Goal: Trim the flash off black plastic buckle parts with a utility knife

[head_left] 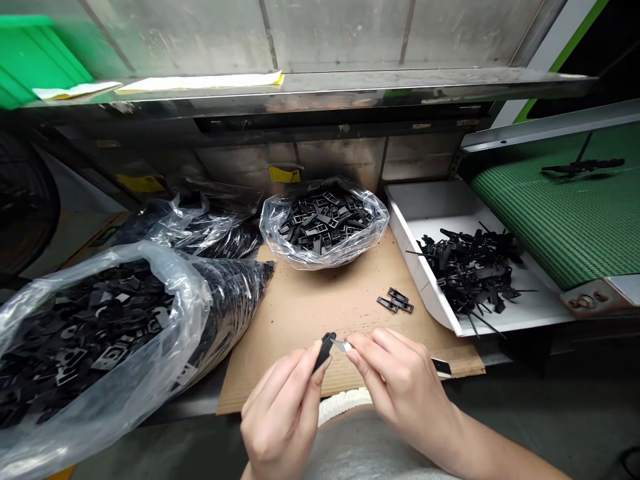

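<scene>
My left hand (285, 403) pinches a small black plastic part (325, 352) between thumb and fingers, just above the front of the cardboard. In my right hand (400, 377) is a knife, closed in the fingers. Its short pale blade (342, 345) sticks out from the fingertips and meets the upper end of the part. A dark flat end piece (441, 367) shows beyond the right hand; whether it belongs to the knife I cannot tell. Several black plastic clips (396, 301) lie together on the cardboard sheet (320, 300), beyond my right hand.
Behind stands a clear bag (280, 257) of black clips. A large open bag (185, 273) of black parts fills the left. To the right, a white tray (430, 283) holds black sprues beside a green conveyor belt (530, 200). A metal shelf (350, 83) runs across the back.
</scene>
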The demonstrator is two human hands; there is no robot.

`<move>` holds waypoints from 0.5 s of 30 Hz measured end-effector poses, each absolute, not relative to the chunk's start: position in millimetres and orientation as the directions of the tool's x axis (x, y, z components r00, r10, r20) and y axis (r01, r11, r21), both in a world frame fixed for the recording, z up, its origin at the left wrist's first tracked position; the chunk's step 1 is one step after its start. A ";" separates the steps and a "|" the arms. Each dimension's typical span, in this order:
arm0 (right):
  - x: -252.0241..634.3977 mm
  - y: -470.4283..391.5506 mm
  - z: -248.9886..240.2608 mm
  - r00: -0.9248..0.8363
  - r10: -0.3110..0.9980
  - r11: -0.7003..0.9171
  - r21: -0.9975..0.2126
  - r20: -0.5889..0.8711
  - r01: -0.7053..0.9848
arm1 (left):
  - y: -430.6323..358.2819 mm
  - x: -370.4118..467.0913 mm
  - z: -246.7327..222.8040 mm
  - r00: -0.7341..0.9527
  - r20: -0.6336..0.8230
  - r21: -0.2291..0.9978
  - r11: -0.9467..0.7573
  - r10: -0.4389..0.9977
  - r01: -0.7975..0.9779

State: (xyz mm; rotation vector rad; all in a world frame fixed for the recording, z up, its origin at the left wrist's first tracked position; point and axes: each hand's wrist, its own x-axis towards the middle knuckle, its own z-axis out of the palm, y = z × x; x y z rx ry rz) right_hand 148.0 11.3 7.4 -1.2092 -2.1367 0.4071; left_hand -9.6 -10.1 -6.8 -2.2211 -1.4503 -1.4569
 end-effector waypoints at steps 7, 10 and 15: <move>162.5 35.4 -9.8 -0.274 0.872 0.455 -0.464 0.406 0.760 | -12.5 -7.9 -7.8 0.073 0.746 0.405 -0.538 0.662 0.740; 182.2 52.3 -15.5 -0.149 0.922 0.330 -0.525 0.357 0.784 | -13.8 -9.7 -8.8 0.061 0.742 0.425 -0.539 0.668 0.727; 182.6 48.0 -4.0 -0.226 0.949 0.305 -0.830 0.221 0.467 | -11.6 -9.0 -11.3 0.042 0.683 0.486 -0.497 0.729 0.719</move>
